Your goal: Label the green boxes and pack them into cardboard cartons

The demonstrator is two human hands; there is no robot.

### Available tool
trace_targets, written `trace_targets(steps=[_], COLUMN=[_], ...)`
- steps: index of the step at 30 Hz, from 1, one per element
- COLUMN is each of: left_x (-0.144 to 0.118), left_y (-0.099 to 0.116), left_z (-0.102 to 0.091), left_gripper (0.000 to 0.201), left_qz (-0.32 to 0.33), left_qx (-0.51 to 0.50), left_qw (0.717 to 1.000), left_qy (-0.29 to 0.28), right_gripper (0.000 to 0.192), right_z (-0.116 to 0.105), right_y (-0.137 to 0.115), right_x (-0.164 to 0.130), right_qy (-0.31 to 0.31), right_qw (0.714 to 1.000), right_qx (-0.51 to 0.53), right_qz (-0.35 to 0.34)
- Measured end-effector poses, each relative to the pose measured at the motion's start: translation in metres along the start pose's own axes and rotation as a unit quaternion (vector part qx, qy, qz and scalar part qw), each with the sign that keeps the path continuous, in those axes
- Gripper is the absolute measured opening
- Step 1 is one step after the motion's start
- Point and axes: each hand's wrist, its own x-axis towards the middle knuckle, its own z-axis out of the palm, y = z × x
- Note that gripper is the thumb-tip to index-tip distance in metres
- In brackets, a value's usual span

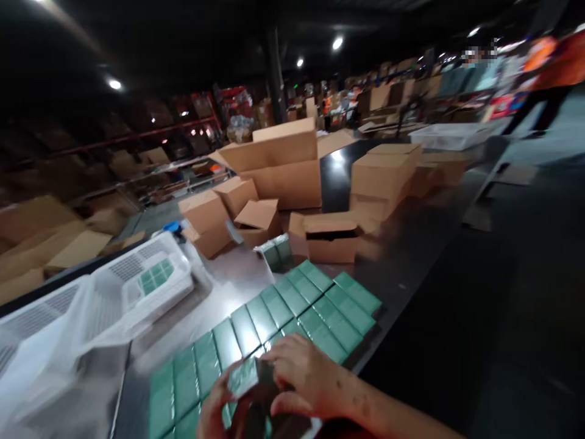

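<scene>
My left hand [214, 408] is at the bottom of the view, its fingers curled round the left side of a small green box [244, 377] in shiny clear wrap. From the right, my right hand [304, 375] reaches in with bent fingers on the top and right side of the same box. Its lower part is dark and blurred, partly hidden by the hands. Beneath and beyond them, several wrapped green boxes [274, 305] lie flat in two rows on the dark table [402, 280].
White plastic baskets [159, 292] stand at left, one with green boxes inside. Behind the rows are a small stack of green boxes [276, 252], an open carton [333, 244], a large open carton [283, 177] and closed cartons [381, 177]. A person in orange [557, 67] is at far right.
</scene>
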Motion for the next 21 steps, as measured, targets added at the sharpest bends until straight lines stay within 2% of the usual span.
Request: trace_targets(steps=[2, 4, 5, 7, 9, 12, 15, 18, 21], left_x=[-0.010, -0.017, -0.018, -0.016, -0.012, -0.008, -0.009, -0.011, -0.012], left_y=[-0.001, 0.002, 0.004, 0.006, 0.009, 0.014, 0.015, 0.014, 0.013], left_z=[-0.006, -0.008, -0.008, -0.006, -0.004, -0.006, -0.011, -0.013, -0.010], left_gripper=[0.027, 0.029, 0.034, 0.049, 0.059, 0.050, 0.050, 0.053, 0.047], left_qz=[0.045, 0.102, 0.114, 0.119, 0.091, 0.041, 0.045, 0.036, -0.003], left_qx=[0.033, 0.049, 0.063, 0.038, 0.016, 0.021, -0.013, -0.068, -0.041], left_qw=[0.998, 0.992, 0.989, 0.992, 0.996, 0.998, 0.997, 0.997, 0.999], left_qy=[0.014, 0.064, 0.064, 0.031, 0.004, -0.030, -0.054, -0.031, 0.001], right_gripper=[0.041, 0.036, 0.032, 0.032, 0.030, 0.025, 0.019, 0.013, 0.012], right_z=[-0.001, -0.002, -0.001, 0.004, 0.012, 0.022, 0.027, 0.025, 0.020], right_y=[-0.009, -0.012, -0.012, -0.008, -0.005, -0.003, -0.003, -0.008, -0.015], right_x=[-0.002, 0.001, 0.004, 0.007, 0.007, 0.003, 0.002, 0.006, 0.010], right_qy=[0.021, 0.034, 0.036, 0.055, 0.089, 0.129, 0.131, 0.115, 0.112], right_qw=[0.997, 0.996, 0.996, 0.996, 0.993, 0.987, 0.988, 0.990, 0.987], right_qx=[0.053, 0.061, 0.057, 0.061, 0.081, 0.089, 0.076, 0.077, 0.111], right_qz=[0.047, 0.064, 0.056, 0.022, -0.015, -0.034, -0.032, -0.041, -0.007])
